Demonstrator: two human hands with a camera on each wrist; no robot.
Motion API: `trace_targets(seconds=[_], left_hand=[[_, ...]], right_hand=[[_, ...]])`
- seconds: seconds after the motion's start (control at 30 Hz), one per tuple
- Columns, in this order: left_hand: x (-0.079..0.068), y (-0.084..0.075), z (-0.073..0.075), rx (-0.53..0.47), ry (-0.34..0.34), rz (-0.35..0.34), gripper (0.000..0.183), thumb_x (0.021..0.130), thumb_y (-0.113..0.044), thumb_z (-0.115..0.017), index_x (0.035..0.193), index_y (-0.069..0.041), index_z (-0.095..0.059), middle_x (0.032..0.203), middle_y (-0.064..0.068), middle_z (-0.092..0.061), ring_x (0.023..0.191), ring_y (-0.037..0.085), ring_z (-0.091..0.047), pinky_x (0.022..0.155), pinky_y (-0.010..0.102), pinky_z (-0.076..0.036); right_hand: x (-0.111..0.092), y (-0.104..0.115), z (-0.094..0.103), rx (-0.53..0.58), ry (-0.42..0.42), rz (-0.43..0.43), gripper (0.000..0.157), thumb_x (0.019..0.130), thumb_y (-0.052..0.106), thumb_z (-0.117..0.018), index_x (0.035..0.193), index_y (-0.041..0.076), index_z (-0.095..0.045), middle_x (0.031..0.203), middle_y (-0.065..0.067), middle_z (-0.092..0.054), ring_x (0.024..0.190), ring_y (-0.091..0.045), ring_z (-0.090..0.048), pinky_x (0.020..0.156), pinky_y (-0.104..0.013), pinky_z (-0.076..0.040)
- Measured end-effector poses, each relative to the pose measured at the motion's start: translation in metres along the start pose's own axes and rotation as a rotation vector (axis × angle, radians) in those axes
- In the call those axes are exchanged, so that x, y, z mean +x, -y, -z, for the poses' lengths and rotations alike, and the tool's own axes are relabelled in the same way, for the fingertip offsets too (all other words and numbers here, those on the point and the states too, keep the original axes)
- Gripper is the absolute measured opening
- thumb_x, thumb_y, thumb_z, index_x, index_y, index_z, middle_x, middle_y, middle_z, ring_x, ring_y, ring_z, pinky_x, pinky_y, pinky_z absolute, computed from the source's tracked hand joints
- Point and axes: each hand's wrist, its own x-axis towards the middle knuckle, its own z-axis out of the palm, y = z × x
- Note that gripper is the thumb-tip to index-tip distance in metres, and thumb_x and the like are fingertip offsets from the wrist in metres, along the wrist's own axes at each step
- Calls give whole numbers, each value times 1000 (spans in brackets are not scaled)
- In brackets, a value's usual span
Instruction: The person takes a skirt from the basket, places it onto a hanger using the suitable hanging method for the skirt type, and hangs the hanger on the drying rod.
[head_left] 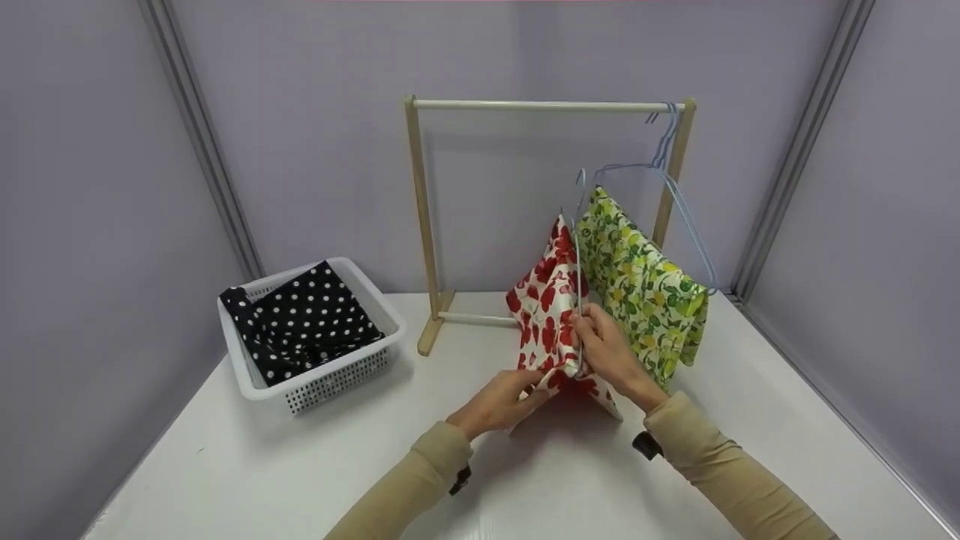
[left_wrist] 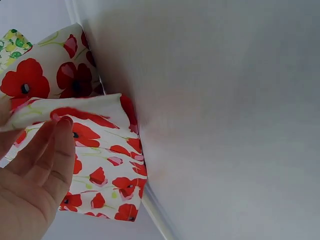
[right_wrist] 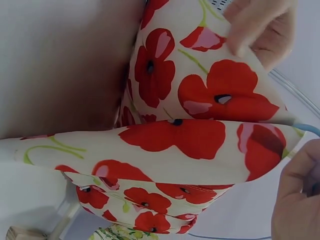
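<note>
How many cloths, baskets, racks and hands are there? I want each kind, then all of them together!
Cloths: 3 (black dotted cloth, red-flowered cloth, green-and-yellow cloth)
Baskets: 1 (white basket)
Racks: 1 (hanging rack)
Hands: 2 (left hand, right hand)
Total: 7

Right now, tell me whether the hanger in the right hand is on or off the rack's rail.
Off. The right hand grips the hanger, its hook below and apart from the rail.
</note>
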Motion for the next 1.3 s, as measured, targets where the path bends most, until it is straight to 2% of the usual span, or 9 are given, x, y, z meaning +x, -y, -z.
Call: trace_targets(seconds=[0.03,0.23,0.43,0.53,0.67,0.93,1.1,1.3], left_hand=[[0,0,0,12,-9,-5,7,90,-21,-56,93,-16,-61,84,-11,-59,79,3,-55,72,31,-50],[-2,-3,-2,46,-15,34,8,90,-17,-57,92,-12,-63,81,-6,-60,71,3,-51,64,18,-44],[-2,-5,-2,33,17,86,18,91,-7,-52,103,-11,-64,92,0,-64,77,5,-52,68,20,-44],[-2,-6,-3,21,26,122,22,94,-8,-47,108,-15,-62,96,-2,-63,80,5,-52,68,21,-44],[-1,-6,-4,18,10,139,21,96,-10,-43,108,-18,-59,94,-6,-61,81,5,-53,68,22,-45],[1,-8,-7,-80,-32,116,13,96,-16,-45,104,-19,-55,93,-8,-62,75,5,-53,62,21,-45],[3,-12,-8,-73,-41,62,13,94,-18,-49,102,-16,-60,93,-4,-64,76,5,-55,63,18,-45],[7,-17,-12,-83,-63,32,13,92,-14,-52,102,-14,-61,94,3,-66,76,5,-58,58,16,-47]], right_hand=[[0,0,1,-13,-3,4,30,97,28,-39,101,-1,-47,68,-14,-49,40,-15,-34,33,-30,-33],[-1,5,5,-22,-14,-24,29,97,27,-39,100,-1,-48,71,-18,-51,40,-14,-36,33,-31,-34],[-6,25,8,50,36,-14,20,99,16,-36,98,-1,-46,77,-30,-47,39,-14,-35,34,-35,-34],[-8,32,9,45,39,-8,19,99,15,-34,98,0,-46,77,-31,-46,40,-13,-35,35,-35,-34],[-9,36,10,22,12,-5,18,99,15,-35,97,1,-47,75,-28,-47,41,-11,-35,36,-30,-35],[-9,39,13,24,-11,3,18,98,15,-37,96,0,-47,74,-29,-47,41,-14,-37,37,-36,-38],[-6,36,17,28,-35,-4,17,98,13,-38,96,-1,-48,75,-28,-48,44,-14,-39,37,-32,-38],[3,23,27,89,-14,31,28,98,18,-37,101,-10,-43,73,-23,-47,44,-15,-40,36,-34,-39]])
